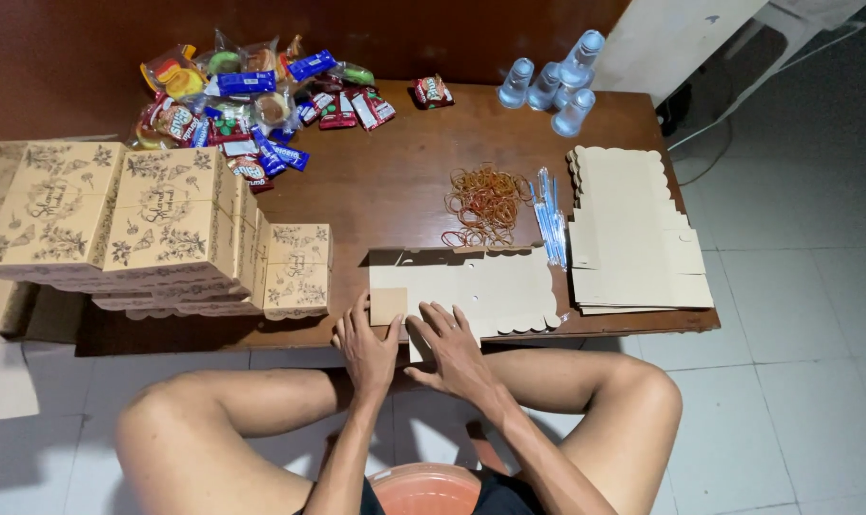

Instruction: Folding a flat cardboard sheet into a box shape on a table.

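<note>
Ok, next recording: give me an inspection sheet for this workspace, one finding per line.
Surface: low brown wooden table, crowded at the sides.
Job's things: unfolded cardboard box blank at the near edge; left hand folds its small flap, right hand lies flat on it.
Clutter: folded printed boxes stacked left; snack packets heaped at the back; rubber bands; wrapped straws; sealed water cups; pile of flat blanks right.
Fingers: both hands bare, spread, gripping nothing.
Cables: a thin one on the floor at right.
Surroundings: pale tiled floor; orange bowl between the person's knees.
</note>
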